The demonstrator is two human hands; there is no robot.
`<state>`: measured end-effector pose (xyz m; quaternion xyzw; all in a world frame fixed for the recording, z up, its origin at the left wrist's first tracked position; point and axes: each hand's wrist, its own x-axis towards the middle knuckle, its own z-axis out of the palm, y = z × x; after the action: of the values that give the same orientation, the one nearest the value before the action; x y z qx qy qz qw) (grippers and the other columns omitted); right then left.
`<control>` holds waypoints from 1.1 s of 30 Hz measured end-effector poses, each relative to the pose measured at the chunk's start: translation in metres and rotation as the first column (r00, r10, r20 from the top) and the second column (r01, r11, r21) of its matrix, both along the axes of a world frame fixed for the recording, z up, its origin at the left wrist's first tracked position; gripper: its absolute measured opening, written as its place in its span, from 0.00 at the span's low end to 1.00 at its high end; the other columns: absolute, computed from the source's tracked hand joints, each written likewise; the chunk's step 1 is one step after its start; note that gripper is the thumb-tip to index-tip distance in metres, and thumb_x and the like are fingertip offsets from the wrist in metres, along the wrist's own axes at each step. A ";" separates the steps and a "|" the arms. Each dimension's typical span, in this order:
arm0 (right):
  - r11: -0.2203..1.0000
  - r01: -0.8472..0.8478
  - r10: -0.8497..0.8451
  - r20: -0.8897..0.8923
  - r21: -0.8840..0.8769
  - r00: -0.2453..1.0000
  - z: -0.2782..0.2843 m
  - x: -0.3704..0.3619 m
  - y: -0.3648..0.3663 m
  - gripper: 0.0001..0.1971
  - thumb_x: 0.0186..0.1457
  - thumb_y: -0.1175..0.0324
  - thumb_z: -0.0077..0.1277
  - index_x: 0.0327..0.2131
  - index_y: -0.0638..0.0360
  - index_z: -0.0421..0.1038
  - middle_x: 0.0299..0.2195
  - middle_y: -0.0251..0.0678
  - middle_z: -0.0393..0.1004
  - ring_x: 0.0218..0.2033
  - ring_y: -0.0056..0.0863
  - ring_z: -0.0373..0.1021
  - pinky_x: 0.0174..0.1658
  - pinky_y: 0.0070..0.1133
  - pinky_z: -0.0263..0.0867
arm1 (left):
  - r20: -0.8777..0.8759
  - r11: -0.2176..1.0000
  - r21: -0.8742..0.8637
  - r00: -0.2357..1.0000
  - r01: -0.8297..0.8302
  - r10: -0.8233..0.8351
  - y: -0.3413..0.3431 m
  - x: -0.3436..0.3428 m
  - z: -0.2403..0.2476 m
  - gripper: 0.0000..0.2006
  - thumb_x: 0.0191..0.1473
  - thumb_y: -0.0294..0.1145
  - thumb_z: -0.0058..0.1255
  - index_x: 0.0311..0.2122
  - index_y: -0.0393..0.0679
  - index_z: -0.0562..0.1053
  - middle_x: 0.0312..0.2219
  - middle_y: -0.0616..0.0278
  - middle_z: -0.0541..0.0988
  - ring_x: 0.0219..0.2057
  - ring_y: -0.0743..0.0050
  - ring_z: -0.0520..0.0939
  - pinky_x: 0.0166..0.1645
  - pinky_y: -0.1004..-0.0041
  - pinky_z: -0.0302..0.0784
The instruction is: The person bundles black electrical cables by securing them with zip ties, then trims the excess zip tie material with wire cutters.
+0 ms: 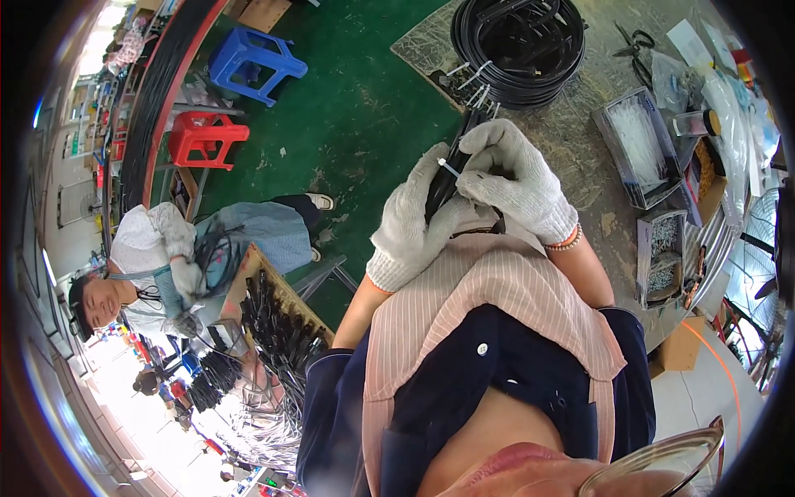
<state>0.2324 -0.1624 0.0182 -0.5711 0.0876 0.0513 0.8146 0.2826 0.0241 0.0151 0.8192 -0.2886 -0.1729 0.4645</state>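
Both my hands wear white knitted gloves and are close together at the table's near edge, in front of my striped apron. My left hand (404, 224) is wrapped round a bundle of black cables (441, 189). A white cable tie (448, 167) loops over this bundle, and my right hand (515, 184) pinches it between thumb and fingers. Beyond my hands, the bundle runs toward a large coil of black cable (534, 89) lying on the table. Several white ties (474, 74) stick out at the coil's near left side.
On the worn table (592, 178), at right, are a box of white cable ties (636, 141), a box of small metal parts (662, 257) and black scissors (634, 48). A blue stool (252, 62) and a red stool (205, 139) stand left. A person (178, 248) there handles black cables.
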 end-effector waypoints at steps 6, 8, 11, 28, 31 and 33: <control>0.978 0.209 -0.208 0.082 -0.010 0.975 -0.002 -0.011 0.016 0.18 0.55 0.78 0.55 0.49 0.61 0.63 0.33 0.35 0.75 0.35 0.18 0.73 0.38 0.17 0.71 | 0.282 0.987 0.103 0.948 0.126 -0.150 0.000 0.005 -0.005 0.30 0.50 0.35 0.58 0.58 0.37 0.64 0.42 0.46 0.78 0.41 0.47 0.80 0.45 0.61 0.74; 0.985 0.159 -0.155 0.068 -0.070 0.986 0.004 -0.006 0.012 0.18 0.55 0.77 0.55 0.49 0.61 0.65 0.34 0.37 0.76 0.35 0.19 0.74 0.39 0.17 0.71 | 0.425 0.973 0.177 0.880 0.151 -0.214 0.001 0.008 -0.003 0.31 0.48 0.30 0.59 0.57 0.31 0.64 0.37 0.44 0.79 0.36 0.44 0.80 0.40 0.59 0.75; 0.974 0.047 -0.027 0.091 -0.220 0.995 -0.001 0.004 0.005 0.15 0.56 0.77 0.54 0.48 0.62 0.70 0.36 0.39 0.77 0.36 0.21 0.75 0.40 0.18 0.71 | 0.395 0.956 0.267 0.891 0.120 -0.222 0.003 0.010 -0.006 0.29 0.49 0.32 0.59 0.55 0.32 0.65 0.38 0.46 0.79 0.35 0.46 0.80 0.40 0.58 0.75; 0.982 0.143 -0.170 0.245 0.123 0.954 -0.051 0.016 0.039 0.07 0.62 0.76 0.44 0.39 0.68 0.70 0.36 0.36 0.76 0.40 0.23 0.74 0.46 0.20 0.70 | 0.171 0.960 0.037 0.948 -0.278 0.268 0.002 0.024 -0.037 0.34 0.52 0.24 0.53 0.63 0.35 0.54 0.36 0.54 0.77 0.33 0.67 0.78 0.39 0.69 0.75; 0.980 0.144 -0.166 0.169 0.135 0.971 -0.057 0.004 0.025 0.09 0.63 0.71 0.44 0.42 0.67 0.69 0.37 0.35 0.75 0.40 0.22 0.73 0.49 0.20 0.68 | 0.355 0.965 0.077 0.911 -0.252 0.210 -0.001 0.034 -0.050 0.33 0.52 0.28 0.55 0.62 0.38 0.57 0.32 0.53 0.77 0.30 0.63 0.79 0.36 0.65 0.76; 0.978 0.150 -0.165 0.098 0.142 0.981 -0.070 -0.008 0.015 0.10 0.64 0.68 0.44 0.41 0.65 0.69 0.39 0.37 0.75 0.41 0.22 0.72 0.49 0.20 0.68 | 0.224 0.950 -0.047 0.923 -0.310 0.312 -0.002 0.045 -0.037 0.30 0.54 0.28 0.55 0.60 0.37 0.59 0.28 0.56 0.77 0.24 0.68 0.79 0.28 0.70 0.75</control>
<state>0.2246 -0.1476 -0.0522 -0.5085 0.0842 -0.0391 0.8560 0.3274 0.0218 -0.0222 0.8664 -0.2076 0.0000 0.4542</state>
